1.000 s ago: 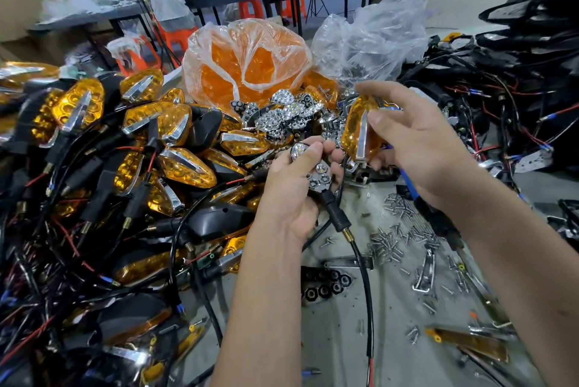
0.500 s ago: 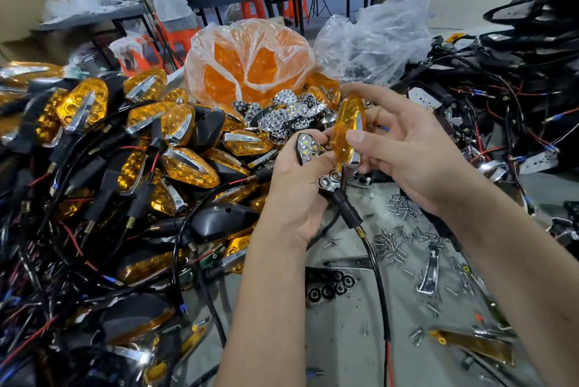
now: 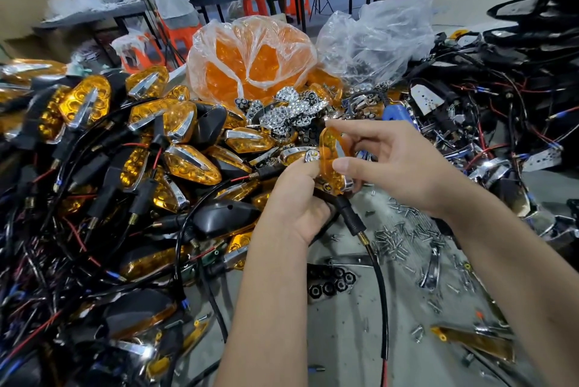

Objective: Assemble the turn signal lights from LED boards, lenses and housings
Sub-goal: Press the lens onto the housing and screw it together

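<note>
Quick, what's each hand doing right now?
Left hand: grips the black housing with its LED board.
Right hand: pinches the amber lens over it.

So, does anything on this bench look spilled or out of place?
Yes: loose screws lie scattered on the bench right of the hands, in no container. Finished lights lie in a pile, wires tangled.

lights pile (image 3: 150, 148) left, screws (image 3: 404, 230) right, bag (image 3: 250, 54) behind
</note>
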Motion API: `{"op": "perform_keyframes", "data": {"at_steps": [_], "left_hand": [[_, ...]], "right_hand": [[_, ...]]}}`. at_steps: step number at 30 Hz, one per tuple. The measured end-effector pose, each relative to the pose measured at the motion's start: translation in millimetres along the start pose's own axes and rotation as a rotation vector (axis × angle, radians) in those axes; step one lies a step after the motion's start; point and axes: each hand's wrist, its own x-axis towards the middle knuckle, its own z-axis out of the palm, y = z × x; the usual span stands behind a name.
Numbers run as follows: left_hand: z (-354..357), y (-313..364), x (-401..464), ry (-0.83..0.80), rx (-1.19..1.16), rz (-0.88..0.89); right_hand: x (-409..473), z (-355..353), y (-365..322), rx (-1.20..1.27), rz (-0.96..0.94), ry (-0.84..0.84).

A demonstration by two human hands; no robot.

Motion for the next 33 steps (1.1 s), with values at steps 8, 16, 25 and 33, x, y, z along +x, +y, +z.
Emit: {"op": "perform_keyframes", "data": {"at_steps": [8,16,25,33], "left_hand": [[0,3,1,-0.053,-0.056,-0.072],[-1,0,6,-0.005,0.027,-0.069],[-5,-5,9,0.054,0.123,-0.078],[-3,-8,8,0.094,0.24,0.062]], "right_hand": [[-1,-2,6,0.096,-0.001,-0.013],[-4,-7,6,-0.043,-0.023,-0.062],[-8,-14,-2,-0.074,0.052,-0.117],[-8,-9,-7,-0.164,0.051,-0.096]]}}
